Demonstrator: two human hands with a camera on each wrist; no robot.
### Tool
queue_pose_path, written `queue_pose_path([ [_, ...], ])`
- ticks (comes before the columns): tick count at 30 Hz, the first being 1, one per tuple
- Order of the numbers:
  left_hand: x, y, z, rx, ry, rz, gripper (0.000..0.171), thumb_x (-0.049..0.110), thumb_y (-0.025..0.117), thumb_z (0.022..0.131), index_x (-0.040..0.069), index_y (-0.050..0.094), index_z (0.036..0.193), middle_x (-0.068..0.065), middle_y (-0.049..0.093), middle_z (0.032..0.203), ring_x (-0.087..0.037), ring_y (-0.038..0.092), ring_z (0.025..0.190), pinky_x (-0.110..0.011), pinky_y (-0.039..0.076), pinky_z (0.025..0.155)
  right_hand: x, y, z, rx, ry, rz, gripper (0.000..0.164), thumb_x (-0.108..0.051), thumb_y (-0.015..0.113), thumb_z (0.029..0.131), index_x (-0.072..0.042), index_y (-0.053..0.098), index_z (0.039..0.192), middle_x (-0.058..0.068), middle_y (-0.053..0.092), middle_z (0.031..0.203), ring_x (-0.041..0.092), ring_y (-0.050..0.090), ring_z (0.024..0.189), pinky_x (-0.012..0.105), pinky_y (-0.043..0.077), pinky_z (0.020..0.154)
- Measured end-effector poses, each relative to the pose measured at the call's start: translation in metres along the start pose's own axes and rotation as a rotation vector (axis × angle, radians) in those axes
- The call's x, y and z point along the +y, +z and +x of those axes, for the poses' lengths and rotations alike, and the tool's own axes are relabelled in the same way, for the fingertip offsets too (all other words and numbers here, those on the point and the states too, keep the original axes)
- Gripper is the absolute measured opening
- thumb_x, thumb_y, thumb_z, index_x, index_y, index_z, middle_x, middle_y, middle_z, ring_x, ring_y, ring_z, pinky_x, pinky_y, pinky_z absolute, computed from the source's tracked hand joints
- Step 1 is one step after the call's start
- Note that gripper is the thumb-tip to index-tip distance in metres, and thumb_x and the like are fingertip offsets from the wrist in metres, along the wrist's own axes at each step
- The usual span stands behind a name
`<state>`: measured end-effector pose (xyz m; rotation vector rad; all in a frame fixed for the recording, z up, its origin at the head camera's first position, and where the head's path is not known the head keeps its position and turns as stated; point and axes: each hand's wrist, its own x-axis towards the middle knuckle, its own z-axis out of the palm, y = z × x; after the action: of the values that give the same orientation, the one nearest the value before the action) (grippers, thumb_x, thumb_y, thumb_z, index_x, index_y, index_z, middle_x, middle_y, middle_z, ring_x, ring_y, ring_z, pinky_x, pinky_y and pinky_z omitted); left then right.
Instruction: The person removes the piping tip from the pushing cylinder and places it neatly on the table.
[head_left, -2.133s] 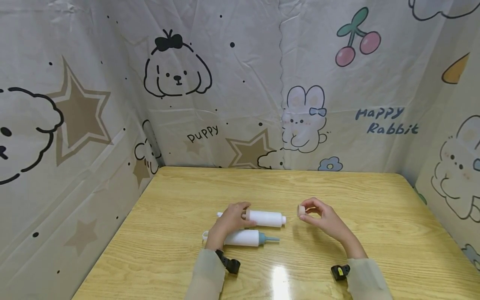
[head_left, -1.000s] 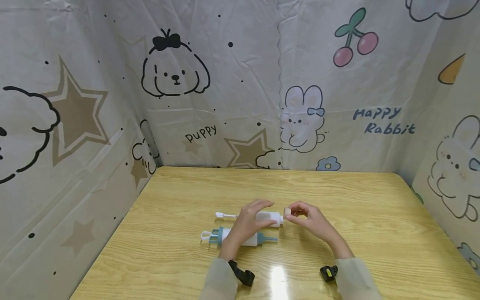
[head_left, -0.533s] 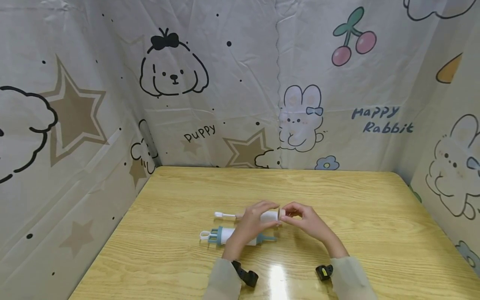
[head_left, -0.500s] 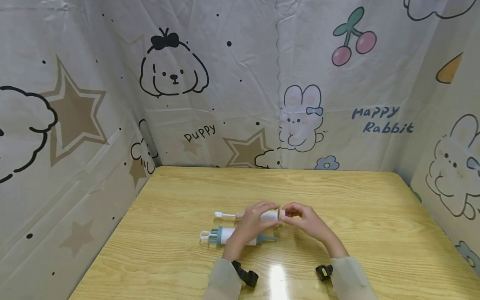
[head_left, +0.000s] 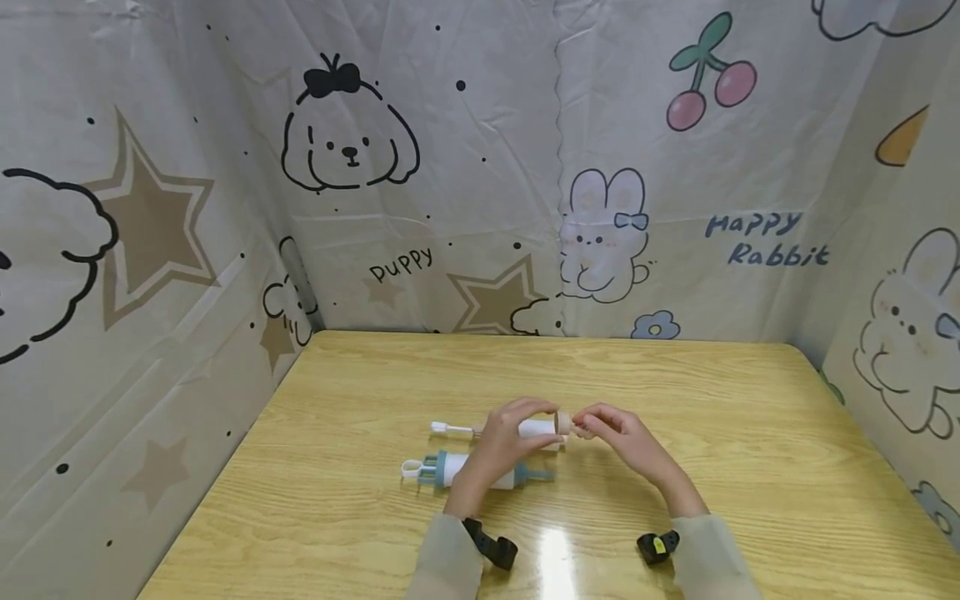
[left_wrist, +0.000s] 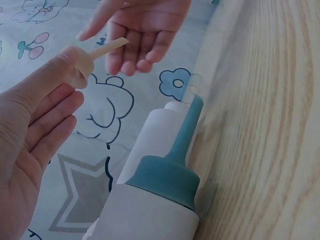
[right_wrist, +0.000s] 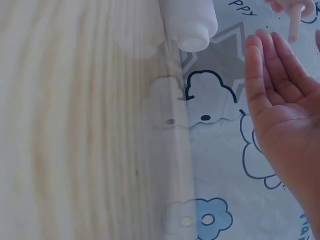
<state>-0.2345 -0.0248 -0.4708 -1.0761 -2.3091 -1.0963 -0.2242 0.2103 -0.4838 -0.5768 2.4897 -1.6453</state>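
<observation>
My left hand point(head_left: 504, 437) pinches a pale beige nozzle cap point(left_wrist: 79, 67) between thumb and fingers, its thin spout pointing right. Facing it, my right hand point(head_left: 624, 435) has loosely bent fingers beside the spout; the left wrist view shows its thumb apart from them. Beneath the hands lies a white bottle point(head_left: 534, 428) with a bare white neck, seen at the top of the right wrist view. Nearer me, a second white bottle point(head_left: 456, 468) lies alongside it, with a teal nozzle point(left_wrist: 167, 170). The left forearm hides part of this bottle.
Left of the bottles, a white handle end point(head_left: 438, 427) and a teal frame with a white loop point(head_left: 422, 469) stick out. Both bottles lie on the wood-grain table point(head_left: 360, 375). Cloth walls point(head_left: 495, 208) with cartoon prints rise behind and at both sides.
The right hand has brought the beige cap leftward to the left hand, which has let go of the far bottle and taken the cap. The right fingers have since come off the cap's body.
</observation>
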Motion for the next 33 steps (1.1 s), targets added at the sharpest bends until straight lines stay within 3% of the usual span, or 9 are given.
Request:
queue_pose_path([
  [3, -0.0002, 0.0009, 0.0010, 0.031, 0.021, 0.009, 0.037, 0.021, 0.079, 0.080, 0.006, 0.070, 0.113, -0.006, 0.073, 0.112, -0.018, 0.069, 0.106, -0.024, 0.057, 0.091, 0.0019, -0.0030, -0.0018, -0.028, -0.002, 0.010, 0.035, -0.026, 0.042, 0.106, -0.001, 0.063, 0.118, 0.021, 0.066, 0.111, 0.028, 0.066, 0.097, 0.040, 0.057, 0.088],
  [8, -0.0009, 0.0003, 0.0007, 0.037, 0.022, 0.011, 0.037, 0.022, 0.080, 0.080, 0.009, 0.071, 0.113, -0.005, 0.073, 0.112, -0.017, 0.069, 0.106, -0.023, 0.056, 0.091, 0.0036, -0.0042, -0.0029, -0.078, -0.024, 0.038, 0.038, -0.023, 0.042, 0.106, 0.009, 0.062, 0.112, 0.027, 0.066, 0.101, 0.024, 0.067, 0.089, 0.036, 0.057, 0.084],
  [17, -0.0002, -0.0003, -0.0008, 0.034, 0.015, -0.008, 0.036, 0.021, 0.080, 0.080, 0.010, 0.070, 0.112, -0.005, 0.073, 0.111, -0.017, 0.070, 0.105, -0.024, 0.057, 0.091, 0.0039, -0.0058, -0.0050, -0.098, -0.052, 0.039, 0.035, -0.021, 0.043, 0.106, 0.010, 0.059, 0.099, 0.009, 0.063, 0.085, 0.035, 0.059, 0.082, 0.025, 0.052, 0.080],
  [26, 0.0012, -0.0008, -0.0019, -0.017, -0.020, -0.033, 0.034, 0.023, 0.080, 0.080, 0.010, 0.071, 0.110, -0.004, 0.073, 0.108, -0.016, 0.070, 0.102, -0.024, 0.057, 0.090, -0.0005, -0.0004, -0.0023, -0.124, -0.090, 0.052, 0.035, -0.018, 0.043, 0.106, 0.011, 0.059, 0.094, 0.001, 0.062, 0.082, 0.017, 0.060, 0.076, 0.026, 0.051, 0.077],
  [33, 0.0017, 0.0002, -0.0027, -0.046, -0.022, -0.063, 0.033, 0.022, 0.080, 0.080, 0.008, 0.071, 0.109, -0.007, 0.073, 0.108, -0.018, 0.070, 0.101, -0.035, 0.059, 0.087, -0.0029, 0.0020, -0.0012, -0.146, -0.118, 0.051, 0.033, -0.017, 0.042, 0.106, 0.009, 0.059, 0.092, 0.003, 0.061, 0.082, 0.025, 0.058, 0.076, 0.027, 0.051, 0.075],
])
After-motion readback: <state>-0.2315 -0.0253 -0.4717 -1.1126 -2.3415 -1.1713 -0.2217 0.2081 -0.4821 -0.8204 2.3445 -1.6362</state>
